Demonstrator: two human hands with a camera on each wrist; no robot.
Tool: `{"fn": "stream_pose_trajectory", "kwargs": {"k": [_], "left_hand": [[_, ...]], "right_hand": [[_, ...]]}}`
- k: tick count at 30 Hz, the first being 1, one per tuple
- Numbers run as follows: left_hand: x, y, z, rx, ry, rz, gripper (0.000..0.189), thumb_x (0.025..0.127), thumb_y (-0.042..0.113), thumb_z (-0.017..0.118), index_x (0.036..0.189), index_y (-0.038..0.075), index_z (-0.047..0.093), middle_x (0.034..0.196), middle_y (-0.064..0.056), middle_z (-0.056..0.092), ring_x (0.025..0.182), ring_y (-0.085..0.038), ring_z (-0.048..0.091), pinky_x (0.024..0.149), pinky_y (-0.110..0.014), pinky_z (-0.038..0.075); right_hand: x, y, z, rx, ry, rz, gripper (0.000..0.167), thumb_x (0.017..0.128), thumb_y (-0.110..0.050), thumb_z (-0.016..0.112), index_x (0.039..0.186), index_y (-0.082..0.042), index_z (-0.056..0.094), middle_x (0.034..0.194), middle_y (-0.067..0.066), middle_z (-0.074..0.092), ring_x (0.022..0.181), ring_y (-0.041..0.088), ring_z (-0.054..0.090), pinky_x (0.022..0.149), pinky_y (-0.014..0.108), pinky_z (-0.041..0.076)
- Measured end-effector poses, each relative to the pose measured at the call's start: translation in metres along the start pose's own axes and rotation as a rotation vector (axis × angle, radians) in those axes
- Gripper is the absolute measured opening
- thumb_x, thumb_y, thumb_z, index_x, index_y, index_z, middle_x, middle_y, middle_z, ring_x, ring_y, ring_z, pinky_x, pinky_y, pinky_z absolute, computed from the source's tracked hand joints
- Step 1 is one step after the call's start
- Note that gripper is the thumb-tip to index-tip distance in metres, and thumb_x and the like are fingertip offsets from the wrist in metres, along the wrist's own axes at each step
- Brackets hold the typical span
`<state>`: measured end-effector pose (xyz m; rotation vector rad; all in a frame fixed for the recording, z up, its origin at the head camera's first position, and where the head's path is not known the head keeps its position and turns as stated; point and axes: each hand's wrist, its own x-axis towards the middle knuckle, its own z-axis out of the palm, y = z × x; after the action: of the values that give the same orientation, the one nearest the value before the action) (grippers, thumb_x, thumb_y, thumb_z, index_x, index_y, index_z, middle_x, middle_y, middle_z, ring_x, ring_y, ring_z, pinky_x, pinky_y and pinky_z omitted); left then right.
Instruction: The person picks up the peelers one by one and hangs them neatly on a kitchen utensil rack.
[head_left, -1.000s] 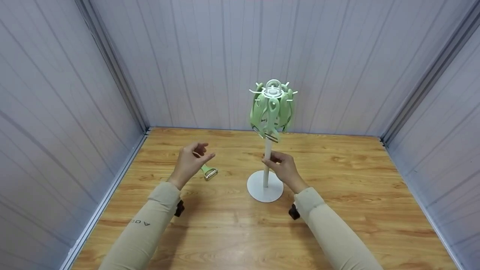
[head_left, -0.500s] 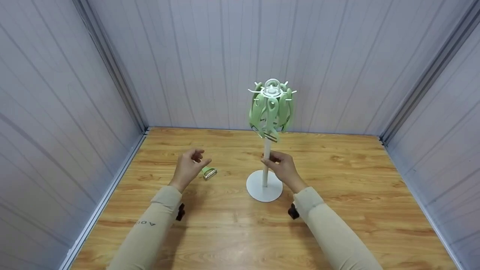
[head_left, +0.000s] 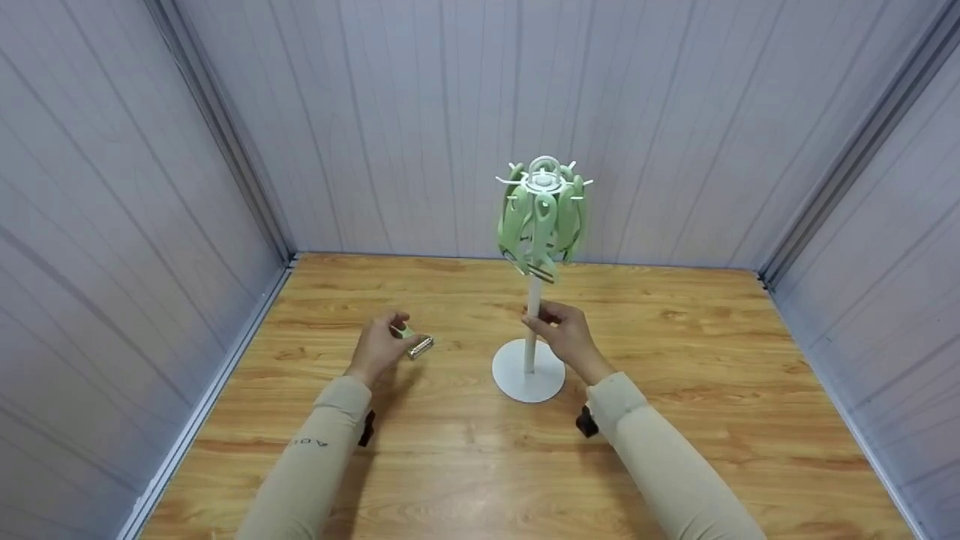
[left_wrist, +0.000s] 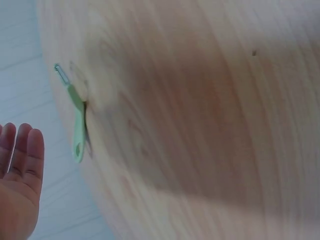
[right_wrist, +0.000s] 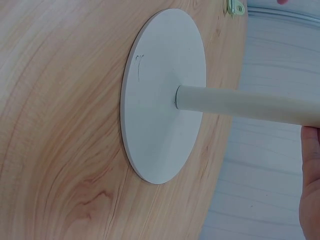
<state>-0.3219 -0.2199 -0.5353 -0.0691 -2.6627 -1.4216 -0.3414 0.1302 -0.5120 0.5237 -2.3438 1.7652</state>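
A green-handled peeler with a metal blade lies on the wooden table at centre left. My left hand is just over its handle, partly covering it in the head view. The left wrist view shows this hand with loosely extended fingers, a gap between them and the peeler. My right hand grips the white pole of an upright utensil stand between thumb and fingers. From hooks at the stand's top hang several green-handled peelers. In the right wrist view, its round base sits flat on the table.
Pale panelled walls enclose the wooden table at the back and on both sides. The stand rises in front of the back wall, right of centre. Black wrist mounts sit under both sleeves.
My left hand has come down and toward me, closer to the lying peeler's handle. My right hand keeps its hold on the pole, and the stand stays in place.
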Motion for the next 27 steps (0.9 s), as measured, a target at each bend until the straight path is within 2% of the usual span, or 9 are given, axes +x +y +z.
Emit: {"fn": "stream_pose_trajectory", "kwargs": {"k": [4,7,13,21,27], "left_hand": [[-0.001,-0.006,0.006,0.014,-0.086,-0.076,0.061,0.099,0.022,0.083,0.148,-0.005,0.058,0.14,-0.025,0.062,0.114,-0.033,0.065,0.096,-0.048,0.058],[-0.001,-0.009,0.011,0.012,-0.115,-0.109,0.061,0.1,0.021,0.081,0.149,-0.005,0.057,0.143,-0.025,0.06,0.115,-0.033,0.065,0.096,-0.047,0.059],[0.006,-0.013,0.022,0.031,-0.101,-0.127,0.06,0.097,0.017,0.083,0.147,-0.006,0.059,0.144,-0.027,0.062,0.121,-0.036,0.069,0.102,-0.05,0.059],[0.013,-0.02,0.026,0.07,-0.091,-0.145,0.057,0.097,0.008,0.082,0.146,-0.009,0.059,0.146,-0.03,0.063,0.13,-0.041,0.066,0.11,-0.054,0.055],[0.015,-0.018,0.028,0.101,-0.096,-0.148,0.046,0.097,0.004,0.076,0.14,-0.007,0.065,0.135,-0.026,0.071,0.125,-0.039,0.068,0.109,-0.054,0.055]], "right_hand": [[0.0,0.0,0.0,0.002,-0.001,0.013,0.015,0.1,-0.01,0.079,0.11,0.001,0.083,0.096,0.01,0.08,0.082,0.009,0.066,0.08,0.025,0.055],[0.0,0.001,0.0,-0.005,0.0,0.017,0.015,0.1,-0.011,0.079,0.11,0.0,0.083,0.095,0.01,0.079,0.082,0.01,0.066,0.08,0.025,0.055],[0.001,0.0,0.0,-0.008,-0.006,0.009,0.017,0.1,-0.01,0.08,0.11,0.003,0.082,0.093,0.01,0.078,0.082,0.011,0.065,0.079,0.025,0.054],[0.0,-0.001,0.0,-0.016,-0.012,0.008,0.016,0.099,-0.011,0.08,0.11,0.0,0.083,0.096,0.009,0.08,0.083,0.011,0.066,0.079,0.025,0.054],[0.001,0.0,-0.001,-0.013,-0.015,-0.001,0.017,0.099,-0.011,0.08,0.112,-0.001,0.083,0.096,0.009,0.08,0.082,0.008,0.066,0.079,0.024,0.055]]}}
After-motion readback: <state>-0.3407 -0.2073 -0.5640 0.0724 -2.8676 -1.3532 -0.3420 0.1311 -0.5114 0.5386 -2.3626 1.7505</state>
